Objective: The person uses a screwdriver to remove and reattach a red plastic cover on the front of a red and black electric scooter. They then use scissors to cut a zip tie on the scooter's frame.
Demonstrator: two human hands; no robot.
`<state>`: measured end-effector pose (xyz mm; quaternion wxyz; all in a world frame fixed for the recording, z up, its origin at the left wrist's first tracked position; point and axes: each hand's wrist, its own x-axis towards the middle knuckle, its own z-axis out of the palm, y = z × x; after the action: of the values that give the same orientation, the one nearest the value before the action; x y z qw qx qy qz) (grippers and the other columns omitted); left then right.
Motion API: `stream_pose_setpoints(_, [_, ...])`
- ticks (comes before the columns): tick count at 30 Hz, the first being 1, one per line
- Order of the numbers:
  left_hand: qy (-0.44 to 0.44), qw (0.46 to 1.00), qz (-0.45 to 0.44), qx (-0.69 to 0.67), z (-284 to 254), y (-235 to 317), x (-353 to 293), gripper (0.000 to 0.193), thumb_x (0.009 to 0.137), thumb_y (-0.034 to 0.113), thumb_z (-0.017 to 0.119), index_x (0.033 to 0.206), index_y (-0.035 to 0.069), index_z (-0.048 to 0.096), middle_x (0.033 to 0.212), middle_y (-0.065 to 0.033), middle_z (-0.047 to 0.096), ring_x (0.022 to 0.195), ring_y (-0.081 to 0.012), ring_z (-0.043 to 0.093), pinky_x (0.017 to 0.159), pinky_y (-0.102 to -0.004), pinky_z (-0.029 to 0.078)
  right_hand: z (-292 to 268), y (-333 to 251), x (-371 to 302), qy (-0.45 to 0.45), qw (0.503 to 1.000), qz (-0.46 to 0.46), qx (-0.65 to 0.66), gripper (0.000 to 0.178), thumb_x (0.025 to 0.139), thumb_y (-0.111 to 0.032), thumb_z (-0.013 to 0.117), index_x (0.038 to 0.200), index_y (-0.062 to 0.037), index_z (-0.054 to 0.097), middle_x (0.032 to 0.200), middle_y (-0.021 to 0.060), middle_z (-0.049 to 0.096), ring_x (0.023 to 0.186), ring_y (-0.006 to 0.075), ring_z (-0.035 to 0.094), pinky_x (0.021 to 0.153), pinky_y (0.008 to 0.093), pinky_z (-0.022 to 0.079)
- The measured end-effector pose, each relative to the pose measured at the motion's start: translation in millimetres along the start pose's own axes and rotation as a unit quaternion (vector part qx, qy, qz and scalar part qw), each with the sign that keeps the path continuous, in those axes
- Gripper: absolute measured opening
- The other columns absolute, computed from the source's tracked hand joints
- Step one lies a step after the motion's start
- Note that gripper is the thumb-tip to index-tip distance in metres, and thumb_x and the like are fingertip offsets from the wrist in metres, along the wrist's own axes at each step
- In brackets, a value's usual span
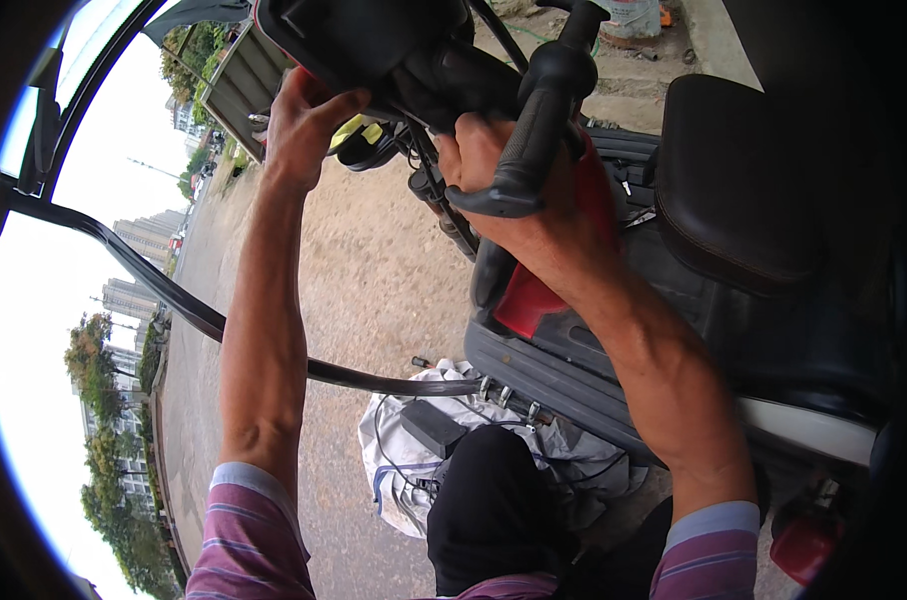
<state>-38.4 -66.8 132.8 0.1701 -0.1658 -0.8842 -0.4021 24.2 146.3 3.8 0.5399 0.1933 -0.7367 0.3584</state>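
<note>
The black front cover (359, 45) of an electric vehicle, with a red edge, fills the top middle. My left hand (309, 125) is closed on its lower left edge, thumb on the black face and fingers going behind. Below the cover, my right hand (499, 165) reaches in behind the handlebar grip (534, 135) and the black brake lever (496, 202). Its fingers are curled against the dark underside, and whatever they hold is hidden. A red body panel (529, 300) shows beside my right wrist.
A black seat (739, 180) stands at right over the dark footboard (564, 370). One curved black tube (184, 300) crosses behind my left forearm. On the ground, a pale sheet (394, 440) bears a black box (432, 428) and cables, near my knee (489, 500).
</note>
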Motion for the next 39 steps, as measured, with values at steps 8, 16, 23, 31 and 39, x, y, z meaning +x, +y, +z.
stream_pose_setpoints(8, [-0.008, 1.0, -0.006, 0.016, -1, 4, 2, 0.051, 0.077, 0.008, 0.08, 0.123, -0.002, 0.059, 0.109, -0.0109, 0.07, 0.101, -0.0189, 0.066, 0.094, -0.0317, 0.051, 17, 4, -5, -0.049, 0.992, 0.101, 0.059, 0.023, 0.082, -0.013, 0.074, 0.088, -0.0056, 0.053, 0.066, 0.0125, 0.058, 0.06, 0.0307, 0.061, 0.06, 0.046, 0.05])
stream_pose_setpoints(16, [-0.005, 1.0, 0.006, -0.008, 4, 6, -1, 0.048, 0.079, 0.006, 0.08, 0.121, -0.003, 0.058, 0.11, -0.0111, 0.07, 0.101, -0.0186, 0.066, 0.094, -0.0317, 0.051, 20, 0, -7, 0.013, 0.997, 0.068, 0.043, 0.02, 0.078, -0.011, 0.076, 0.071, -0.0029, 0.059, 0.061, 0.0172, 0.059, 0.062, 0.0322, 0.066, 0.055, 0.0414, 0.055])
stream_pose_setpoints(23, [-0.007, 1.0, 0.008, 0.012, 3, 5, 0, 0.048, 0.079, 0.007, 0.079, 0.122, -0.002, 0.059, 0.11, -0.0112, 0.07, 0.102, -0.019, 0.066, 0.096, -0.0322, 0.05, 16, -4, 8, -0.113, 0.974, 0.172, 0.091, 0.021, 0.077, -0.01, 0.077, 0.08, 0.001, 0.059, 0.065, 0.0161, 0.062, 0.06, 0.0312, 0.068, 0.057, 0.0438, 0.056])
stream_pose_setpoints(31, [-0.009, 1.0, 0.008, -0.01, 2, 3, 0, 0.049, 0.077, 0.009, 0.079, 0.121, -0.001, 0.06, 0.11, -0.0111, 0.07, 0.103, -0.0189, 0.066, 0.096, -0.0329, 0.05, 22, -7, -11, -0.021, 0.994, 0.106, 0.033, 0.024, 0.082, -0.013, 0.075, 0.091, -0.0054, 0.054, 0.081, 0.01, 0.06, 0.077, 0.031, 0.061, 0.069, 0.0424, 0.05])
stream_pose_setpoints(39, [-0.003, 1.0, -0.007, -0.004, 4, -1, 0, 0.05, 0.079, 0.005, 0.078, 0.124, -0.002, 0.057, 0.114, -0.0106, 0.069, 0.108, -0.02, 0.064, 0.101, -0.0346, 0.046, 11, -5, 3, -0.099, 0.976, 0.16, 0.108, 0.023, 0.08, -0.014, 0.076, 0.081, -0.0023, 0.056, 0.072, 0.0158, 0.062, 0.067, 0.0337, 0.066, 0.064, 0.0445, 0.054])
